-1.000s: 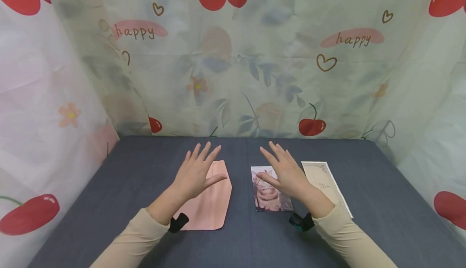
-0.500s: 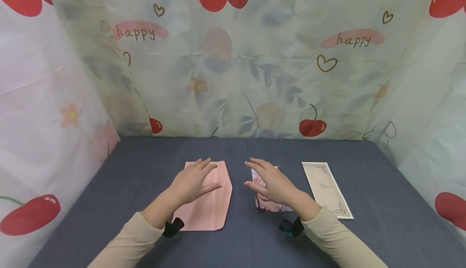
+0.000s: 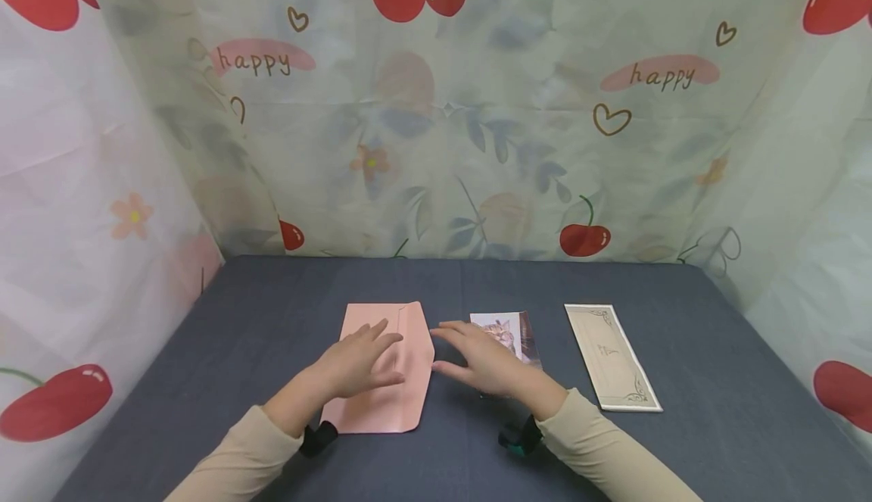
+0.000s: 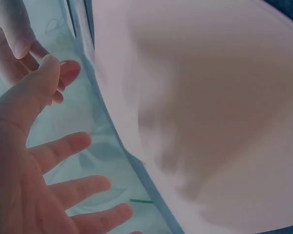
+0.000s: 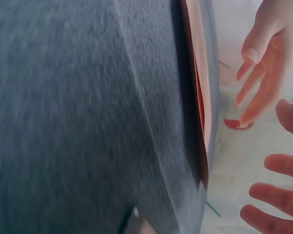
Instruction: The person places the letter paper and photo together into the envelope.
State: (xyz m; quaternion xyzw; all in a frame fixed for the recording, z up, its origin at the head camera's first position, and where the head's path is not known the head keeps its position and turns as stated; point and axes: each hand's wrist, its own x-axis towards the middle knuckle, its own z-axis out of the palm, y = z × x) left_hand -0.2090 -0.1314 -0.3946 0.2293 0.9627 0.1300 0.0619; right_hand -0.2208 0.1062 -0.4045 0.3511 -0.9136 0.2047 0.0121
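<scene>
My left hand (image 3: 357, 362) hovers over a pink envelope (image 3: 414, 403), fingers spread and holding nothing. The envelope lies flat with its pointed flap side facing right; in the left wrist view the hand's shadow falls across its paper (image 4: 244, 122). Just right of the envelope, my right hand (image 3: 480, 362) reaches leftward with relaxed fingers, its fingertips close to the flap edge. Beneath that hand lies a photo card (image 3: 504, 329) with a pinkish picture, its lower part hidden by the hand and wrist. Both hands face each other in the wrist views.
A cream card with ornamental corners and a white border (image 3: 609, 354) lies at the right. Everything rests on a dark blue-grey cloth-covered table (image 3: 272, 297). A cherry-patterned curtain (image 3: 443, 146) encloses the back and both sides. Black wrist cameras (image 3: 521, 438) hang under the wrists.
Both hands have lowered toward the table. The right hand has moved left from over the photo card toward the envelope, uncovering the cream card. The envelope and cards have stayed put.
</scene>
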